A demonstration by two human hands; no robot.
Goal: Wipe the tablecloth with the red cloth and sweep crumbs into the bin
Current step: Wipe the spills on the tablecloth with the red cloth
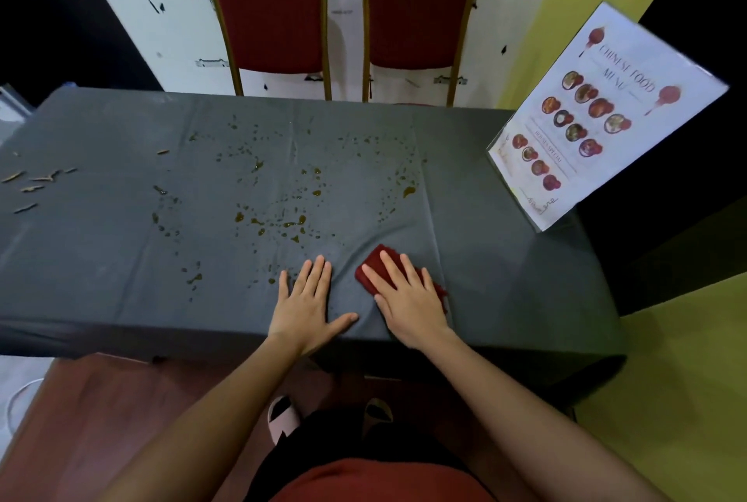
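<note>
Tablecloth of dark grey fabric covers the tabletop, with tan crumb slivers at its far left and amber sauce drops mid-cloth. Left hand lies flat, fingers spread, bracing the fabric; right hand presses open fingers on the folded red cloth near the front edge — wiping seems barely begun. Next, a leftward sweep through the drops; no bin shows.

Dim indoor light, soft blur, edges bowed

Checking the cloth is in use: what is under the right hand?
The folded red cloth lies under the right hand, flat on the grey tablecloth. Its far corner and right edge show; the middle is covered.
</note>
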